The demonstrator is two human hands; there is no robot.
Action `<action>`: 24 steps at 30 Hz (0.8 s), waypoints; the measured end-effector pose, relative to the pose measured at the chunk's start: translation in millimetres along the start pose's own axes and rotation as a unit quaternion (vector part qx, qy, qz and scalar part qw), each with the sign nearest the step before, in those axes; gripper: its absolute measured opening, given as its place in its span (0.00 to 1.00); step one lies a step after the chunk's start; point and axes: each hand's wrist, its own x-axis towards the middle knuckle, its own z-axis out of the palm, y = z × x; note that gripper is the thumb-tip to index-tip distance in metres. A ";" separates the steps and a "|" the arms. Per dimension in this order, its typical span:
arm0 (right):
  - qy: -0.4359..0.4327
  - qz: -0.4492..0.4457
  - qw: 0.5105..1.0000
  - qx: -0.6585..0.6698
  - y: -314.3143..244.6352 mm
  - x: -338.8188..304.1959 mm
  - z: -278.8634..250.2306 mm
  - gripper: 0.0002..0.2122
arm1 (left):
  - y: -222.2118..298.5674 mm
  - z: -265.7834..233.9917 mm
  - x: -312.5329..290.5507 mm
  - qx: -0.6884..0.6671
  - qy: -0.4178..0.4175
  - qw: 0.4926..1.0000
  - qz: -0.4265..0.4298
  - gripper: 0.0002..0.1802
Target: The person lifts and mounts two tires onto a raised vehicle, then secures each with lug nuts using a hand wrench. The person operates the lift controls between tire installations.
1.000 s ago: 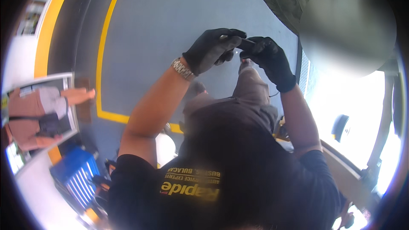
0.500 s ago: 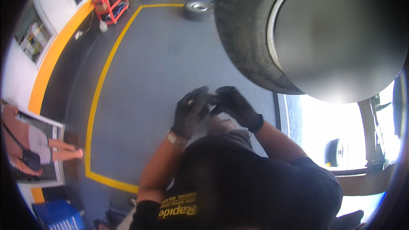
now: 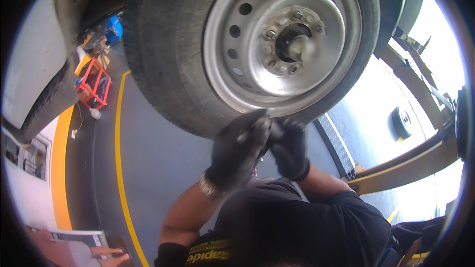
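Note:
A large tyre [image 3: 170, 84] on a silver steel wheel rim [image 3: 277, 89] hangs raised in front of me. Round holes ring the rim, and several lug nuts [image 3: 270, 34] surround its hub [image 3: 297, 44]. My left hand [image 3: 237, 148], in a dark glove, is raised before the tyre's lower edge with its fingers curled. Close beside it is my right hand [image 3: 291, 151], gloved too, its fingers bent toward the left one. Both hands are closed together, somewhat blurred; whatever lies between them is hidden. Whether they touch the tyre I cannot tell.
A tan lift arm [image 3: 410, 165] runs along the right. Another wheel [image 3: 402, 121] lies beyond it. At the left stand a red cart [image 3: 94, 85] and a person [image 3: 74, 252] near a doorway. A yellow line [image 3: 118, 153] marks the grey floor.
My view has swung up and toward the wheel, so its rim and nuts now show. My hands, still together, now appear in front of the tyre's lower edge rather than over the floor.

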 end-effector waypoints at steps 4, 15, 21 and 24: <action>0.123 -0.086 0.888 -0.434 -13.8 28.8 -67.3 0.16 | -18.9 40.8 77.4 0.156 -0.020 0.912 0.379 0.27; 0.059 -0.283 0.742 -0.605 -39.6 121.8 -125.0 0.16 | 9.9 111.2 142.6 -0.508 -0.089 0.856 0.017 0.12; 0.005 -0.117 0.653 -0.748 -63.6 118.9 -109.0 0.18 | 21.2 88.1 147.6 -0.592 -0.204 0.779 -0.041 0.12; -0.010 -0.121 0.665 -0.737 -66.4 117.4 -117.9 0.19 | 23.3 89.2 159.3 -0.585 -0.215 0.779 -0.073 0.15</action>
